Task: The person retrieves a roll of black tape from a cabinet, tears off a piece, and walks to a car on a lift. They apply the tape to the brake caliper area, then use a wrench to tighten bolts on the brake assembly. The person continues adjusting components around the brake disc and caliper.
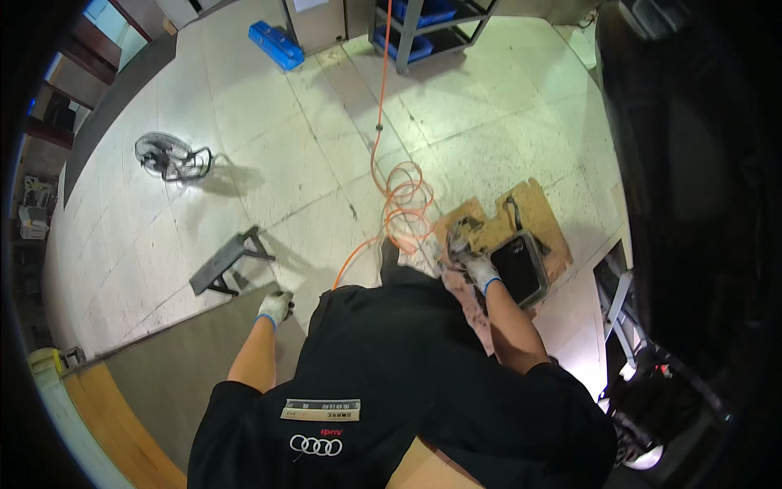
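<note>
My right hand (481, 270), in a pale glove with a blue cuff, reaches down to the right and is closed on a dark grey metal part (459, 238) with a curved black end. The part is at the left side of a worn sheet of cardboard (544, 213). Right beside that hand stands a black rectangular tray (541, 281) with a dark inside. A dark elongated piece (514, 212) lies on the cardboard behind the tray. Out to the left, my gloved left hand (276, 306) hangs with curled fingers; something dark shows at its fingertips, too small to name.
An orange hose (410, 196) lies coiled ahead of me. A low black stool (230, 259) and a floor fan (169, 157) stand to the left. Farther off are a blue case (276, 46) and a cart (405, 57). A large dark shape (688, 163) fills the right side.
</note>
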{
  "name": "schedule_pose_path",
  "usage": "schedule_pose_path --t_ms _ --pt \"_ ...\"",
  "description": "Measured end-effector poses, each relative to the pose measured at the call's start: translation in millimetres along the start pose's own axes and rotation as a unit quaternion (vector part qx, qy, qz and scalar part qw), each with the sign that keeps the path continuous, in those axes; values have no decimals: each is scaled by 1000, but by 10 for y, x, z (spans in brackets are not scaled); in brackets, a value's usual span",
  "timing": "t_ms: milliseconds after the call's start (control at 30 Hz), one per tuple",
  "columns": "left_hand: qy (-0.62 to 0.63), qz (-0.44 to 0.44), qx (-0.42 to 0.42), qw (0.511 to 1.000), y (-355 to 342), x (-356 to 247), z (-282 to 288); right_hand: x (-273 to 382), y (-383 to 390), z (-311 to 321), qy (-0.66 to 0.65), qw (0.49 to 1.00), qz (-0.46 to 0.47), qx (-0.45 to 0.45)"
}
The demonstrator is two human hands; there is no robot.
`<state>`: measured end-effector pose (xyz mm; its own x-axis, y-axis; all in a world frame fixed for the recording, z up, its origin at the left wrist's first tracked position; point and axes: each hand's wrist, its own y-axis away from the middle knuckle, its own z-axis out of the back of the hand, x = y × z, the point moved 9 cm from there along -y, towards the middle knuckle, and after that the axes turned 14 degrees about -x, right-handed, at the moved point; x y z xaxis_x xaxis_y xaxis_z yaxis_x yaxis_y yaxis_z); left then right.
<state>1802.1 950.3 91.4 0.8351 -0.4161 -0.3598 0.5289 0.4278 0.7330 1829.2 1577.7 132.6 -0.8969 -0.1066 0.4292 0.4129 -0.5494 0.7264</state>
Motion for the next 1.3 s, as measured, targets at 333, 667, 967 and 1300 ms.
schedule_pose_path --t_ms 333,667,967,1300 --pt "-289 -48 135 946 -1127 -1529 -776 2053 -292 433 28 970 215 -113" --pt "-121 -305 92 940 -2324 -5486 -1262 -49 -638 32 318 941 80 -84" --pt "-112 -162 127 972 -3391 -6715 -502 2364 -749 -135 -80 991 16 -108" --pt "45 -39 61 996 -3756 -6194 -319 4426 -2811 875 -350 903 -230 -95"
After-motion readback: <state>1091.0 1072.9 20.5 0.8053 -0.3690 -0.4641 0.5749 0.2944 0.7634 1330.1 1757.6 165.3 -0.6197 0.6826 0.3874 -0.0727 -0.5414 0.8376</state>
